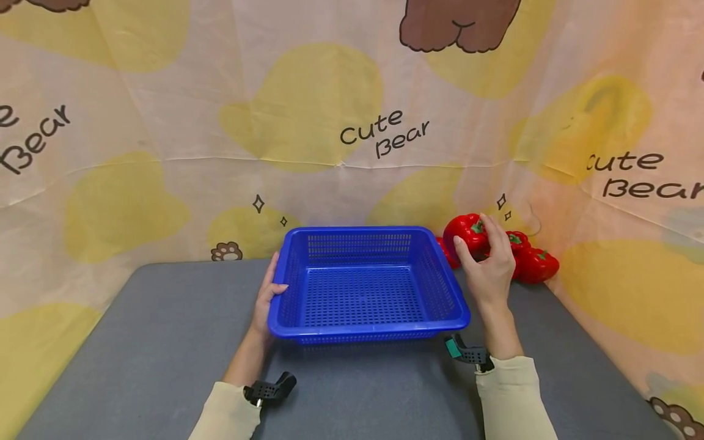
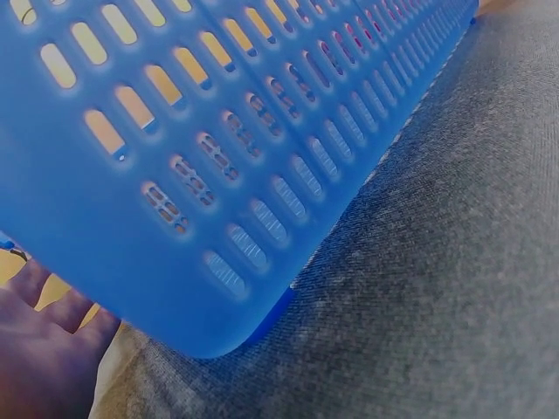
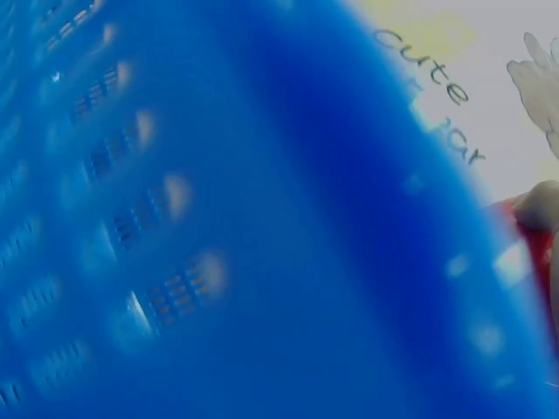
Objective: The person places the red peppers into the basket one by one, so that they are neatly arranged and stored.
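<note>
An empty blue plastic basket (image 1: 368, 333) with slotted walls stands on the grey table. My left hand (image 1: 266, 299) holds its left side, the thumb over the rim and the fingers along the outside wall. The left wrist view shows that hand (image 2: 52, 340) beside the basket's slotted wall (image 2: 175, 271). Just beyond the right rim, my right hand (image 1: 491, 269) grips a red bell pepper (image 1: 461, 230) between thumb and fingers, its green stem facing the palm. Up close in the right wrist view, the blurred basket (image 3: 288, 218) hides most of the pepper (image 3: 534, 240).
Several more red bell peppers (image 1: 538, 266) lie at the table's back right corner, partly behind my right hand. A cloth (image 1: 308, 110) with bear lettering hangs behind the table. Grey table surface (image 1: 181, 330) extends left of and in front of the basket.
</note>
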The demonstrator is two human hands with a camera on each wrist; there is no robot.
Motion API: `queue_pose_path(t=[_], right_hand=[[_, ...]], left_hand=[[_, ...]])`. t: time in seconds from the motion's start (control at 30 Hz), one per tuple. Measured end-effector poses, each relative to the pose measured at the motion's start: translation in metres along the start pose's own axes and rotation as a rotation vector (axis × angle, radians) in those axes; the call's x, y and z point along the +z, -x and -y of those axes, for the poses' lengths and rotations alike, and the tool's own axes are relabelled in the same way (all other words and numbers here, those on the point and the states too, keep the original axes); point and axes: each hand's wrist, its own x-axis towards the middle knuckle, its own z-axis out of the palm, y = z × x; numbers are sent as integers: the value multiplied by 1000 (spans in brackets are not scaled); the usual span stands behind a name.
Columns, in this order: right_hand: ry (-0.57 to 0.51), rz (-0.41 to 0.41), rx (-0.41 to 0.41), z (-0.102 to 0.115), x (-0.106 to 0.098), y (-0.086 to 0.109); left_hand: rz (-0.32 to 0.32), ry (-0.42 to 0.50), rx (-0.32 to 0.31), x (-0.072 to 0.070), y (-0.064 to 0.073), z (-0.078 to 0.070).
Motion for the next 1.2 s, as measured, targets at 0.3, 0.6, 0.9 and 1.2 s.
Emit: queue_pose_path(t=[0.3, 0.6, 0.9, 1.2], right_hand=[[-10, 174, -5, 22, 10, 7], [-33, 431, -45, 35, 25, 18], [-113, 648, -62, 61, 37, 33], [-152, 786, -108, 67, 46, 43]], left_hand=[[-1, -10, -3, -4, 1, 1], [4, 5, 5, -4, -1, 1], [3, 42, 0, -2, -1, -3], [-24, 61, -17, 0, -3, -4]])
